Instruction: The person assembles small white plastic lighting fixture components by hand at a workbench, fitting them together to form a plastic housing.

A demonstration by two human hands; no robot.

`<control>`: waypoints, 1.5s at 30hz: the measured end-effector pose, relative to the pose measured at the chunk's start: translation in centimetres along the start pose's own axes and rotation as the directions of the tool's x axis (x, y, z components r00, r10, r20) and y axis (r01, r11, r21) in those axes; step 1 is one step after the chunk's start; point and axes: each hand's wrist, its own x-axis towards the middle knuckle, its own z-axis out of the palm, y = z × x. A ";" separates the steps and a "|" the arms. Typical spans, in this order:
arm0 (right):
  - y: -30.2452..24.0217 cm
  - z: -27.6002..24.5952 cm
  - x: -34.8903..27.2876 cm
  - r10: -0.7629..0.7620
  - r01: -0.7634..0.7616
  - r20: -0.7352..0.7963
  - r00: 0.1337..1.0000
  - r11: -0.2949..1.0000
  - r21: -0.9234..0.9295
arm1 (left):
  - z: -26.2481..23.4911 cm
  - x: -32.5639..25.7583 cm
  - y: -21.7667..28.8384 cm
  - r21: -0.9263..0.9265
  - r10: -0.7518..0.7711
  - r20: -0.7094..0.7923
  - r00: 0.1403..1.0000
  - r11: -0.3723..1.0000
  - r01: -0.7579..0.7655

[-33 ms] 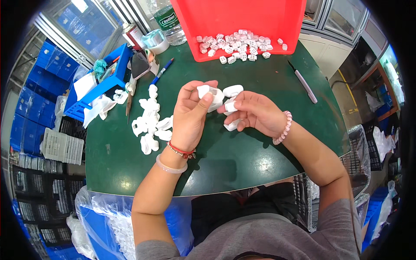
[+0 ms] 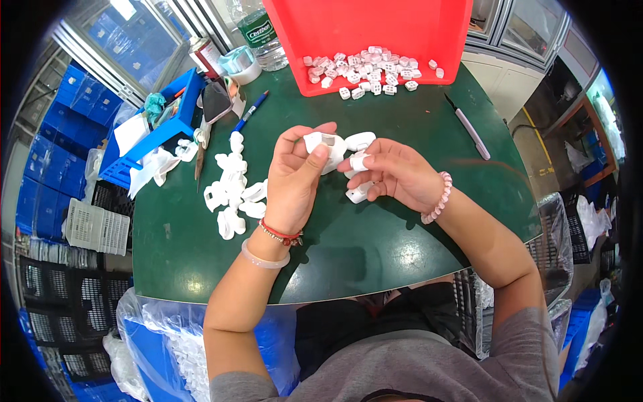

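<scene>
My left hand (image 2: pixel 293 171) pinches a white plastic housing (image 2: pixel 333 155) with a rectangular opening between thumb and fingers. Close beside it, my right hand (image 2: pixel 402 173) has a small white plastic piece (image 2: pixel 358 161) between thumb and forefinger. The two held parts are close together; I cannot tell whether they touch. Another white housing (image 2: pixel 360 140) shows just beyond my right fingers, and one more white part (image 2: pixel 358 193) shows below them, partly covered. Left of my left hand, several white housings (image 2: pixel 231 187) lie in a loose heap on the green table (image 2: pixel 335 261).
A tilted red bin (image 2: pixel 368 30) at the back holds many small white pieces (image 2: pixel 375 67). A pen-like knife (image 2: pixel 469 127) lies at the right. To the left are a blue basket (image 2: pixel 147 144), a phone (image 2: pixel 216 100), a blue pen (image 2: pixel 252 110) and a bottle (image 2: pixel 261 37).
</scene>
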 end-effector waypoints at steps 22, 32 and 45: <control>0.7 -1.2 0.4 -0.001 -0.017 -0.119 0.993 0.989 -0.148 | 1.2 -0.8 -0.8 0.160 -0.007 0.127 0.992 0.987 -0.013; 0.3 -0.6 0.2 -0.018 0.011 -0.030 0.999 0.980 -0.199 | 0.9 -0.6 -0.4 0.165 0.061 0.071 0.996 0.984 -0.072; 0.1 -0.5 0.1 -0.093 0.064 -0.053 0.994 0.911 -0.407 | 0.9 -0.5 -0.5 0.241 0.085 0.135 0.987 0.964 -0.116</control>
